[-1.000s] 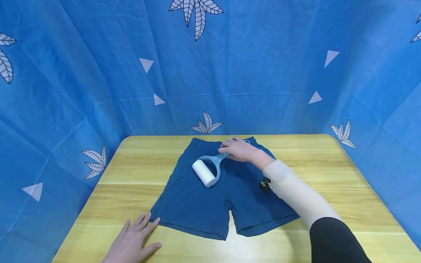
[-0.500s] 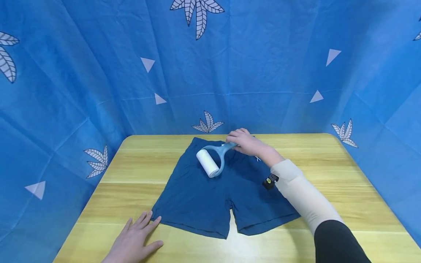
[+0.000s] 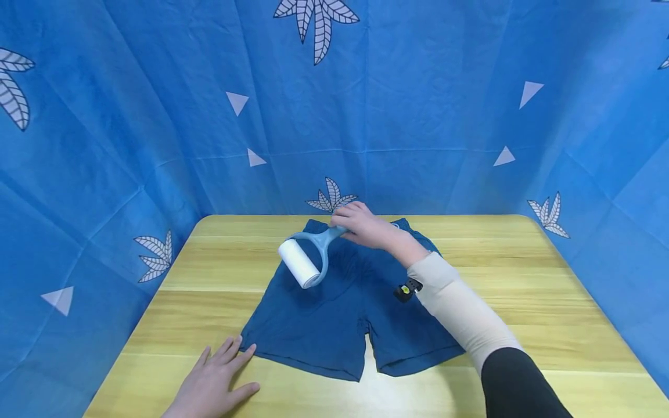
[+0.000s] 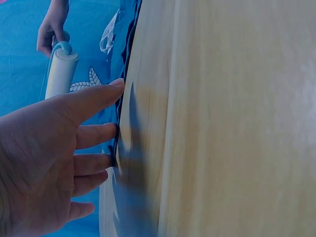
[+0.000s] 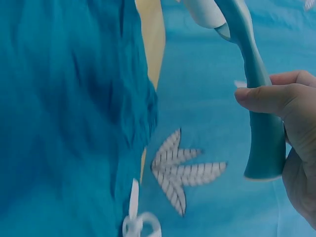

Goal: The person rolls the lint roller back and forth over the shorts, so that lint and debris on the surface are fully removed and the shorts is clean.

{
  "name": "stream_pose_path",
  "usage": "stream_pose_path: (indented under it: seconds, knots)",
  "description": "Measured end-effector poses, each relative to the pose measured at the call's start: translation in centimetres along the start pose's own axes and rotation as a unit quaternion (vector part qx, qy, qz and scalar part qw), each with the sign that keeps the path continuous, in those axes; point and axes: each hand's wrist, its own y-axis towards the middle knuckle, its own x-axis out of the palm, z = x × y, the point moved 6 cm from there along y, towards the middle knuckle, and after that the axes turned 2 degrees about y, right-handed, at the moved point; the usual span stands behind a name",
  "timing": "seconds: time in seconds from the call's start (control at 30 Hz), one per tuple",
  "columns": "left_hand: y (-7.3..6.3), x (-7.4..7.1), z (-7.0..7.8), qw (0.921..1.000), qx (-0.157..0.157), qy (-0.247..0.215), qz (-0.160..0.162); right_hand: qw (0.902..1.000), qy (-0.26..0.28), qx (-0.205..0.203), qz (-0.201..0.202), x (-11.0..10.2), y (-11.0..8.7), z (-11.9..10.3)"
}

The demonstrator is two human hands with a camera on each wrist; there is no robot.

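Dark blue shorts (image 3: pixel 334 325) lie spread on the table, with their waistband toward the back. My right hand (image 3: pixel 363 226) grips the light blue handle (image 5: pixel 264 138) of a lint roller (image 3: pixel 299 264). Its white roll hangs over the upper left part of the shorts, and the left wrist view shows it raised off the cloth. At the lower left corner of the hem, my left hand (image 3: pixel 209 380) rests with fingers spread, fingertips right at the fabric edge.
The wooden table (image 3: pixel 209 278) has rounded back corners. A blue curtain (image 3: pixel 418 116) with white leaf prints hangs behind it and along both sides. White drawstrings (image 5: pixel 140 222) show at the waistband.
My right hand has lifted the lint roller off the shorts, drifting slightly right, then carried it left toward the shorts' left edge. The left hand stays in place.
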Motion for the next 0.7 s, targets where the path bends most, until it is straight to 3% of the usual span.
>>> stream_pose_path:
  seconds: [0.33, 0.53, 0.7]
  knots:
    - [0.1, 0.1, -0.1, 1.0000, -0.006, 0.003, -0.003, 0.9969, -0.006, -0.066, -0.044, 4.0, 3.8, -4.7]
    - [0.3, 0.2, -0.2, 0.9999, -0.013, 0.004, -0.010, 0.9921, -0.039, -0.093, -0.074, 6.5, 4.7, -7.4]
    - [0.3, 0.2, -0.2, 0.9998, -0.016, 0.003, -0.009, 0.9888, -0.057, -0.101, -0.094, 7.9, 5.1, -8.0]
